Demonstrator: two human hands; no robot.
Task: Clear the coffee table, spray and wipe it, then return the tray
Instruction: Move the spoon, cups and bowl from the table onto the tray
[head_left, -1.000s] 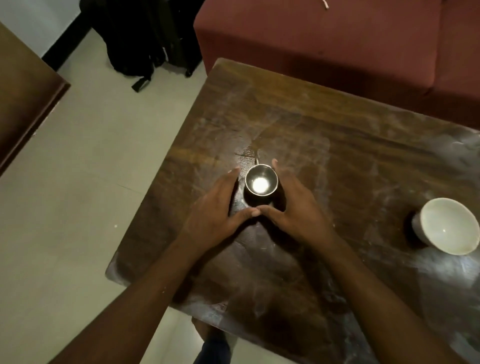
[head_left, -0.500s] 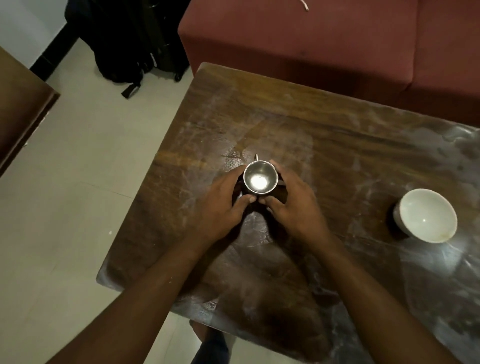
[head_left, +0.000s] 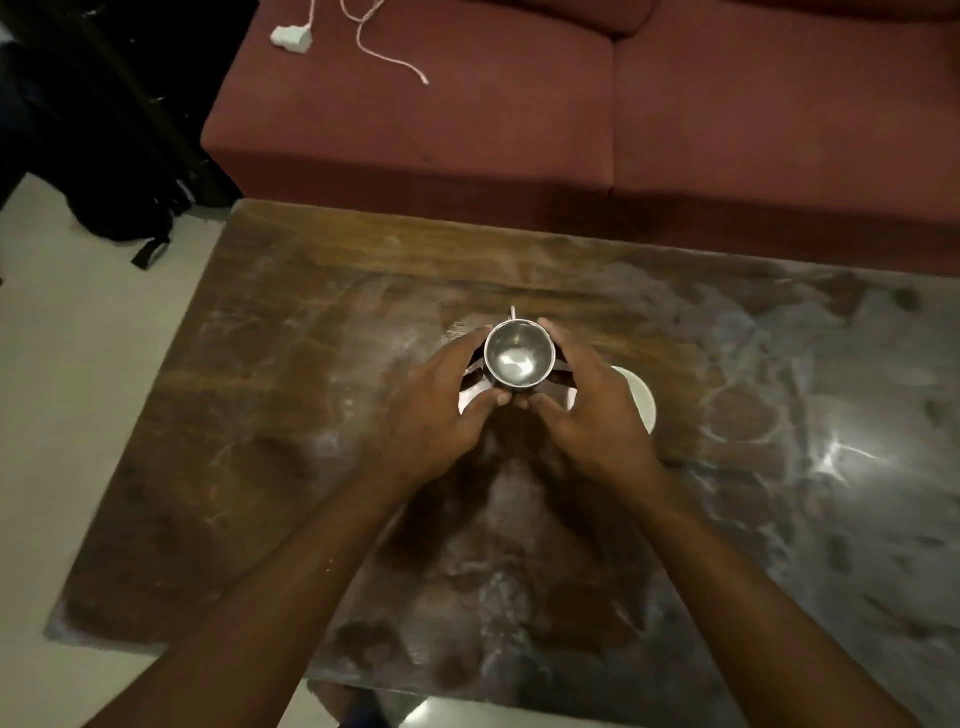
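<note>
Both hands, left (head_left: 441, 410) & right (head_left: 592, 415), cupped round steel cup (head_left: 518, 359), mid-table (head_left: 270, 415). Keep level w/ even grip, lift straight, clear white bowl (head_left: 643, 400) just behind right hand, then carry off

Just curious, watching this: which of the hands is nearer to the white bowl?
Right. The right hand overlaps the white bowl in this view, hiding most of it. The left hand is across the steel cup both hands hold.
</note>
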